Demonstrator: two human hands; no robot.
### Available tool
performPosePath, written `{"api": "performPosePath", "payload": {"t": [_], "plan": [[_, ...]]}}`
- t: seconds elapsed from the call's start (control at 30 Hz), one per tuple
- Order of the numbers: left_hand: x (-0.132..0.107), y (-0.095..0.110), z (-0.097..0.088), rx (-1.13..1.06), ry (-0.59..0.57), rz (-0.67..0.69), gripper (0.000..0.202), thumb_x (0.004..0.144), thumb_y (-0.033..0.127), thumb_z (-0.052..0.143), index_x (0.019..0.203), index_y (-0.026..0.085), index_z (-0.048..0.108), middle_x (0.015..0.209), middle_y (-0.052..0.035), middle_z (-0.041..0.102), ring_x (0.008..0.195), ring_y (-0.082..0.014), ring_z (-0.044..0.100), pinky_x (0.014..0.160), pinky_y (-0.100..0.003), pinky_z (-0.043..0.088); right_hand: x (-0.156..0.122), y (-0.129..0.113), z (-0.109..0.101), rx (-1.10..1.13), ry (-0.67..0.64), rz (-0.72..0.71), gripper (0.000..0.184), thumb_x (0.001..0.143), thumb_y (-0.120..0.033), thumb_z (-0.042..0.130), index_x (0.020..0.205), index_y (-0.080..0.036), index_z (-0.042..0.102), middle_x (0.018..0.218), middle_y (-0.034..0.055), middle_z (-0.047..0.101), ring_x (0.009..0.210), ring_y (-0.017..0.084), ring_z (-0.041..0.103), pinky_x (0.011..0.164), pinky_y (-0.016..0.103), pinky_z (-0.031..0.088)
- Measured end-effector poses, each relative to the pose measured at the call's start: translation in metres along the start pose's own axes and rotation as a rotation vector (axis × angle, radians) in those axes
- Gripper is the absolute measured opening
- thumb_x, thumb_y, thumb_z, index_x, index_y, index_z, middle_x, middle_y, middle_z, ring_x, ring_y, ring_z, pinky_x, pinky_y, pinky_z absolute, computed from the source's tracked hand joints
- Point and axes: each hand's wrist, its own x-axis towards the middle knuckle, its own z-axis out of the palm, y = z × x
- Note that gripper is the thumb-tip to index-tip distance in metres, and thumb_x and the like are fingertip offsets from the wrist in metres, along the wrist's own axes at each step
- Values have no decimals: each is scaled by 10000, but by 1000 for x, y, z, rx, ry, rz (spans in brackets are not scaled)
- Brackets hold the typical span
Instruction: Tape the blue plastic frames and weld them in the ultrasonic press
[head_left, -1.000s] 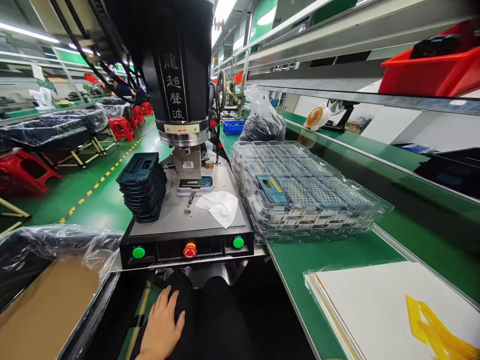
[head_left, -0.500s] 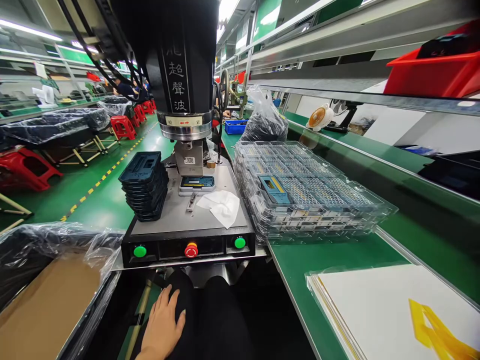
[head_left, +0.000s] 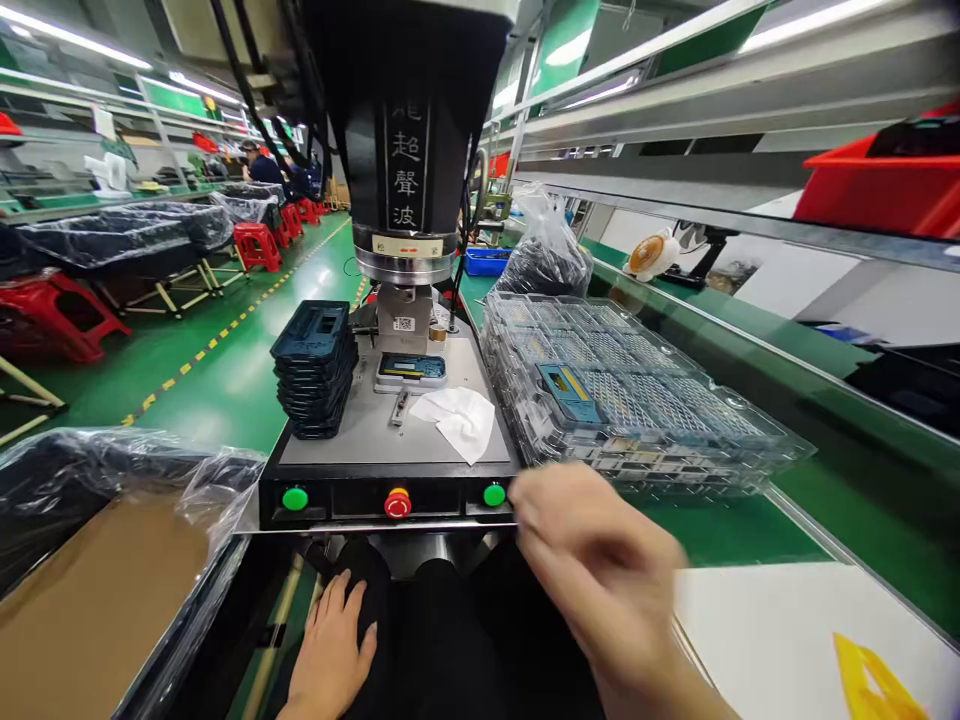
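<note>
My left hand lies flat on my dark-trousered thigh below the machine, fingers spread, holding nothing. My right hand is raised in front of the welding machine's front panel, blurred by motion, its fingertips close to the right green button; its fingers look loosely extended with nothing in them. On the machine's plate a blue part sits in the fixture under the black press head. A stack of dark blue housings stands at the plate's left, and a white cloth lies at its right.
Stacked clear trays with one blue part sit on the green bench to the right. White sheets lie at the near right. A plastic-lined cardboard box is at the left. Red stools and other benches stand beyond the aisle.
My right hand has come into view from the lower right and moved up towards the right green button. The camera has shifted slightly left and closer. My left hand stays on my thigh.
</note>
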Motion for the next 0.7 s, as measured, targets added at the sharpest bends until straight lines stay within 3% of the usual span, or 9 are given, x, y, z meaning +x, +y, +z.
{"api": "performPosePath", "payload": {"t": [0.17,0.3,0.47,0.7], "plan": [[0,0,2,-41,-9,-17,506,834,331,411,1312,204,517,1456,-82,399,1364,-278,318,1089,-446,312,60,104,47,-297,-71,162,35,791,-211,616,776,-179,619,736,0,632,670,127,572,674,266,470],[1,-5,6,-66,-12,8,505,834,333,414,1312,210,524,1455,-80,416,1351,-274,347,1082,-442,325,93,171,67,-707,-241,234,84,827,-215,590,846,-162,652,847,43,655,794,153,591,765,276,453],[3,-7,7,-87,37,12,486,817,308,426,1262,184,576,1418,-99,468,1314,-271,405,1044,-437,368,124,213,89,-889,-313,242,154,830,-251,619,929,-156,691,985,100,642,966,227,563,865,341,417],[9,-10,9,-115,37,-38,482,750,262,479,1206,201,626,1394,-93,503,1277,-281,454,1008,-426,403,142,243,105,-994,-406,191,208,862,-323,601,972,-189,717,1033,95,637,1007,246,552,896,369,394]]}}
